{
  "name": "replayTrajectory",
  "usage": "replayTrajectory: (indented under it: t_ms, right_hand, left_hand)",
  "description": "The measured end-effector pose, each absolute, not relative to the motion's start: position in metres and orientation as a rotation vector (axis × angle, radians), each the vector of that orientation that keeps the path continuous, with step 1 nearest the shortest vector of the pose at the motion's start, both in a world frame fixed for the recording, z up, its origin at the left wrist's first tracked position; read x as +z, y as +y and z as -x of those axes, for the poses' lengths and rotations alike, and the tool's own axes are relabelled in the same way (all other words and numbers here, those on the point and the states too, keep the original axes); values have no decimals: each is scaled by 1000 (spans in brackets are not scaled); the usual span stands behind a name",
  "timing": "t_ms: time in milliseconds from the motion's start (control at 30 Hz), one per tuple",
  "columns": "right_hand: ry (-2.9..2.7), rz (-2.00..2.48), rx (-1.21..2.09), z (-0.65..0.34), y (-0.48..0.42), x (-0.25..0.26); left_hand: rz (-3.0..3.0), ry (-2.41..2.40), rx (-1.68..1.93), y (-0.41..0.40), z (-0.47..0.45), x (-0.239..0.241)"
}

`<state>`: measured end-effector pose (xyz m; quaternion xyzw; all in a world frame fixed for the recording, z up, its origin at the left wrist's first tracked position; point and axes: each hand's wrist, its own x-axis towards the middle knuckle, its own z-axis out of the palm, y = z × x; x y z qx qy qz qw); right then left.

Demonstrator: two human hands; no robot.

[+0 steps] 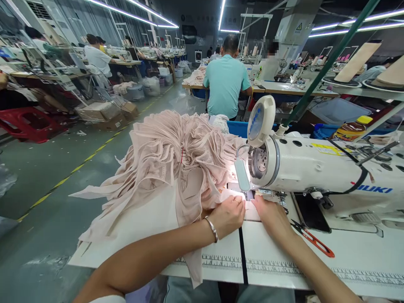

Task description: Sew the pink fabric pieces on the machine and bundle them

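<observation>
My left hand (229,214), with a silver bracelet at the wrist, is closed on a pale pink fabric piece (226,195) just left of the needle area. Opposite it, my right hand (270,212) pinches the same fabric close to the presser foot; its fingertips are partly hidden. Both hands rest low on the bed of a white sewing machine (303,164), under its lamp. A big heap of pale pink fabric pieces (158,147) lies to the left, some hanging over the front edge. Orange-handled thread snips (315,242) lie right of my right forearm.
A ruler strip (277,266) runs along the front of the white table (148,214). A bottle with a yellow cap (352,128) stands behind the machine, near thread cones (358,61). Ahead, a person in a turquoise shirt (225,86) sits facing away. A red stool (31,124) stands at left.
</observation>
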<state>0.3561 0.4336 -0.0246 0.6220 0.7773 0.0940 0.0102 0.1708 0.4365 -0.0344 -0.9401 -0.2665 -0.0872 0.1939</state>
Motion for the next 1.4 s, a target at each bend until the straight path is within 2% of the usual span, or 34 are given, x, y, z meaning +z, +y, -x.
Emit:
replayTrajectory:
  t_ms: [200, 300, 400, 533, 700, 800, 900, 967, 1133, 1400]
  right_hand:
    - [2577, -2086, 287, -342, 425, -44]
    - [2627, -2157, 307, -343, 423, -48]
    - [2623, -2210, 240, -344, 422, -45]
    - [2617, -2232, 74, -344, 420, -41]
    - [2634, -2261, -66, -344, 420, -39]
    - [2625, -2260, -258, -347, 421, -34]
    - [2688, -2115, -567, -358, 420, -25]
    - [2860, -1921, -640, -368, 418, -23]
    - [3270, -1669, -155, -383, 413, -37]
    - [3048, -1684, 448, -361, 414, -40]
  left_hand:
    - [2890, -869, -366, 452, -162, -33]
    - [2965, -1220, -627, 452, -162, -36]
    - [2998, -1223, -886, 440, -167, -41]
    - [2901, -926, -720, 423, -173, -47]
    - [2746, -854, -572, 423, -172, -51]
    - [2708, -807, -519, 425, -171, -49]
    - [2677, -775, -504, 426, -172, -46]
    - [2665, -756, -529, 427, -172, -43]
    - [2711, -705, -589, 428, -173, -40]
    - [2806, -1110, -526, 432, -169, -29]
